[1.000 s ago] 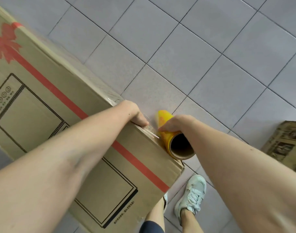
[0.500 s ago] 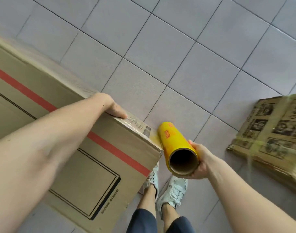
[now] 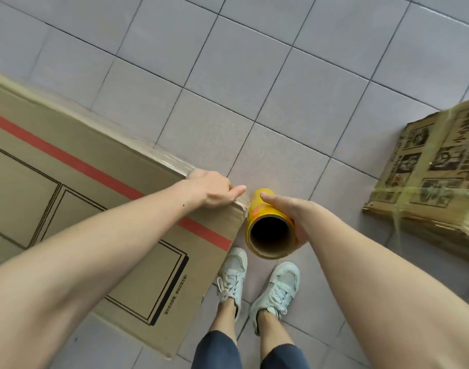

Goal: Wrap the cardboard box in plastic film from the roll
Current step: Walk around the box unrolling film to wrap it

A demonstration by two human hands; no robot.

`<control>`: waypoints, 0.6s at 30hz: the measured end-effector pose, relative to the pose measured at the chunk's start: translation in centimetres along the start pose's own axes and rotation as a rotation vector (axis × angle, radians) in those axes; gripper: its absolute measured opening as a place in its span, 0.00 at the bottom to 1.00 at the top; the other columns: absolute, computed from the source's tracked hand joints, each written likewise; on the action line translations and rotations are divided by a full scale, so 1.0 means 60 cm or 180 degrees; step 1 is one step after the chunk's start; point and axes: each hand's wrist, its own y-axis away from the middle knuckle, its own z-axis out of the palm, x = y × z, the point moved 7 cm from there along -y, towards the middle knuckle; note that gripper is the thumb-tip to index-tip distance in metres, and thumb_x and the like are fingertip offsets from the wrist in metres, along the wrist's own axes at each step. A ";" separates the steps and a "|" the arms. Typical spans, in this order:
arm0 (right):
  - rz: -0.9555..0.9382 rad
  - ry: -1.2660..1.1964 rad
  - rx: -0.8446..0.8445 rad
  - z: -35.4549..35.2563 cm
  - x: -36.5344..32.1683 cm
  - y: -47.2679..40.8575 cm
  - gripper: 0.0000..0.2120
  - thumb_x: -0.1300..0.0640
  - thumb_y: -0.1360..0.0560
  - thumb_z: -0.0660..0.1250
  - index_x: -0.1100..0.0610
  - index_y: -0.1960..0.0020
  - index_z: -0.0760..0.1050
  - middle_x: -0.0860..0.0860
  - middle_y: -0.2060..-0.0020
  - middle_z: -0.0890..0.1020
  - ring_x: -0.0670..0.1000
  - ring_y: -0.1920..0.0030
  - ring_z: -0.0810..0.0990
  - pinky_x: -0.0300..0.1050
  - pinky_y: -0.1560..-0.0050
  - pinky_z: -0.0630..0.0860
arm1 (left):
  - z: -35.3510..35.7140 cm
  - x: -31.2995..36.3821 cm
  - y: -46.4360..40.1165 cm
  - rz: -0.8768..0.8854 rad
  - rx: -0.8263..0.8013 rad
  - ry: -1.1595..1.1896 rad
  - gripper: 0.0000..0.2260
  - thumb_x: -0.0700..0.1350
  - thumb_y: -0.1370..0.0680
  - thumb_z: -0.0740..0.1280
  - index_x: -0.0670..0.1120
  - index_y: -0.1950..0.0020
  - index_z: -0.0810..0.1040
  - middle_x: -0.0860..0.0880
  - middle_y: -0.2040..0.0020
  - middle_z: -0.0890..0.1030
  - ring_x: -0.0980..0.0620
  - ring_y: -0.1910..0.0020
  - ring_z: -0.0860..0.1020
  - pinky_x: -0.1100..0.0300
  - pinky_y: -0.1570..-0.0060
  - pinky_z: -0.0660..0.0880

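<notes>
On a grey tiled floor point(image 3: 228, 75), the left hand point(image 3: 212, 189) now presses flat on the cardboard box point(image 3: 76, 187) corner, pinning film, as the right hand point(image 3: 289, 209), curled around the yellow roll point(image 3: 265, 222), returns beside it to resume wrapping.

Grey tiled floor point(image 3: 254, 75); cardboard box point(image 3: 68, 209) at 9 o'clock, bound printed box point(image 3: 435, 177) at 3, white sneakers point(image 3: 254, 286) at 6.
</notes>
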 end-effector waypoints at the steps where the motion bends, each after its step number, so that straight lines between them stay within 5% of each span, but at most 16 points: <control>1: 0.0003 -0.0291 -0.0095 0.010 0.015 -0.004 0.45 0.30 0.38 0.72 0.62 0.35 0.70 0.62 0.51 0.85 0.63 0.52 0.84 0.63 0.45 0.78 | -0.001 -0.001 -0.001 0.0019 0.0064 -0.0023 0.33 0.66 0.20 0.42 0.50 0.36 0.78 0.42 0.36 0.78 0.42 0.34 0.74 0.51 0.38 0.67; 4: 0.0067 -0.1394 -0.0339 0.047 0.076 -0.020 0.40 0.34 0.36 0.73 0.59 0.36 0.69 0.62 0.54 0.85 0.62 0.58 0.85 0.60 0.55 0.81 | -0.002 0.002 -0.004 0.0126 0.0233 -0.0068 0.31 0.65 0.19 0.43 0.50 0.38 0.79 0.41 0.39 0.80 0.42 0.36 0.75 0.52 0.39 0.67; 11: 0.0660 -0.3333 -0.1019 0.158 0.203 -0.034 0.34 0.32 0.29 0.64 0.61 0.39 0.73 0.63 0.52 0.83 0.64 0.52 0.82 0.60 0.44 0.77 | -0.007 0.009 0.002 0.0278 0.0401 -0.0146 0.31 0.64 0.19 0.44 0.47 0.44 0.81 0.39 0.41 0.81 0.40 0.39 0.77 0.51 0.43 0.68; 15: 0.0820 -0.3319 -0.0895 0.185 0.247 -0.032 0.32 0.35 0.26 0.63 0.64 0.40 0.74 0.65 0.51 0.82 0.66 0.52 0.81 0.64 0.44 0.77 | -0.013 0.017 0.015 0.0258 0.0301 -0.0363 0.31 0.62 0.17 0.43 0.45 0.42 0.80 0.38 0.38 0.79 0.40 0.38 0.76 0.50 0.40 0.68; 18: 0.0414 -0.2733 -0.0197 0.133 0.236 -0.018 0.19 0.49 0.18 0.53 0.62 0.55 0.72 0.61 0.62 0.78 0.60 0.62 0.77 0.60 0.49 0.78 | -0.026 0.047 0.015 0.0396 0.0135 -0.0575 0.31 0.63 0.18 0.42 0.46 0.38 0.79 0.41 0.36 0.78 0.42 0.37 0.75 0.51 0.43 0.68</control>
